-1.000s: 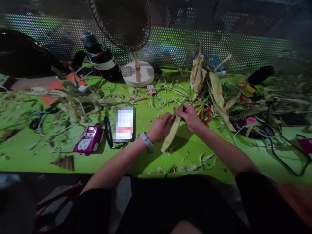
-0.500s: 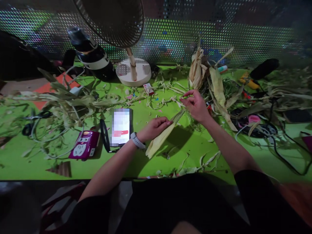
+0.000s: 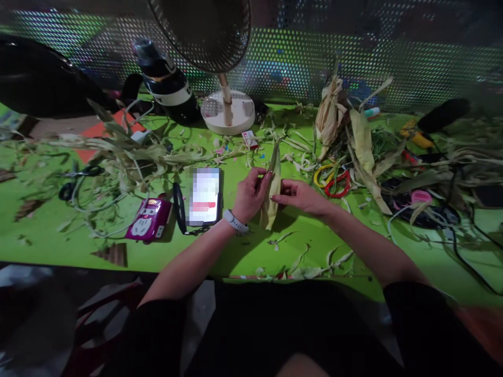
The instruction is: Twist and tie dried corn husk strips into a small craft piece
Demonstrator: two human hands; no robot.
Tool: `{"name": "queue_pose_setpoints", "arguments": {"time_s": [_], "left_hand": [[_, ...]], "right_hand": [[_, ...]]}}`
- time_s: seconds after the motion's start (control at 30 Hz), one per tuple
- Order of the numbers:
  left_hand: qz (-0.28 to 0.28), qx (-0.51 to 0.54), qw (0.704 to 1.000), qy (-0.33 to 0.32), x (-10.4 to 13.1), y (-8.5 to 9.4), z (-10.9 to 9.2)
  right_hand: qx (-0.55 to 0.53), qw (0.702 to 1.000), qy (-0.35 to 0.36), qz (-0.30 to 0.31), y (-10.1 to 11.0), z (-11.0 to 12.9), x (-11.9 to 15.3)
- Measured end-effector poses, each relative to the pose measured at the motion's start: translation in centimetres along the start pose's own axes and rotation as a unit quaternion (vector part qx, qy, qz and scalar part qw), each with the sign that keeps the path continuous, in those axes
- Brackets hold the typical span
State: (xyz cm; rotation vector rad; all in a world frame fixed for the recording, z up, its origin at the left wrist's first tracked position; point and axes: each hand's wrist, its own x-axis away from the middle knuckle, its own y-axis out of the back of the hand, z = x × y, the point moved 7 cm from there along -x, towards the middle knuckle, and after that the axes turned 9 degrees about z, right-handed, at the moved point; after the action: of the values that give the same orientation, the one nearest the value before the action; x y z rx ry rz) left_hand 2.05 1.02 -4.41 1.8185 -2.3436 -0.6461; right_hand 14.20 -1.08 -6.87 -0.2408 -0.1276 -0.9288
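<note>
A person holds a pale corn husk (image 3: 275, 180) in both hands above a green table (image 3: 231, 254).
The left hand (image 3: 251, 195) pinches the husk's left side between thumb and fingers; the right hand (image 3: 301, 197) has its thumb and fingers closed on the right edge, slightly lower. The husk's narrow tip points away from the person. A lit phone (image 3: 203, 198) lies left of the hands, a fan (image 3: 228, 112) stands beyond.

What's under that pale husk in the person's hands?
Green tabletop shows around the pale husk, which the left hand and right hand hold; anything directly beneath it is covered.
</note>
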Motion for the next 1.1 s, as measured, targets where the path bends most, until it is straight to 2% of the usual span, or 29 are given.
{"name": "queue_pose_setpoints", "arguments": {"time_s": [0.1,0.13,0.2,0.33,0.43,0.63,0.77,0.93,1.0,1.03,1.1], "left_hand": [[-0.015,0.059,0.998,0.035,-0.1,0.3,0.7],[-0.004,0.09,0.995,0.051,-0.2,0.1,1.1],[0.048,0.148,0.985,0.07,-0.4,-0.6,1.6],[0.193,0.197,0.958,0.076,-0.4,-2.5,1.4],[0.239,0.242,0.935,0.096,-0.1,-3.2,1.3],[0.22,0.266,0.933,0.101,0.0,-3.3,1.6],[0.217,0.29,0.928,0.091,-0.1,-3.4,1.9],[0.213,0.279,0.934,0.061,-0.2,-3.3,1.5],[0.188,0.235,0.953,0.028,-0.3,-2.8,1.2],[0.15,0.193,0.969,0.007,-0.3,-2.2,1.0],[0.04,0.07,0.996,-0.044,-0.2,-0.5,0.5]], "right_hand": [[0.004,0.998,0.019,-0.051,1.0,0.0,0.0],[0.004,0.997,0.021,-0.071,1.5,-0.1,0.0],[-0.003,0.994,0.018,-0.104,2.3,-0.2,0.1],[-0.022,0.989,0.025,-0.141,2.9,0.1,0.4],[-0.04,0.986,0.033,-0.161,3.0,0.5,0.5],[-0.096,0.98,0.018,-0.171,3.7,0.2,0.5],[-0.131,0.985,0.006,-0.115,3.2,0.5,0.4],[-0.061,0.994,-0.036,-0.088,3.8,0.7,0.5],[-0.026,0.992,-0.036,-0.12,4.8,0.6,0.5],[-0.007,0.986,-0.024,-0.162,5.5,0.6,0.6],[0.03,0.965,0.018,-0.261,6.5,1.2,1.3]]}}
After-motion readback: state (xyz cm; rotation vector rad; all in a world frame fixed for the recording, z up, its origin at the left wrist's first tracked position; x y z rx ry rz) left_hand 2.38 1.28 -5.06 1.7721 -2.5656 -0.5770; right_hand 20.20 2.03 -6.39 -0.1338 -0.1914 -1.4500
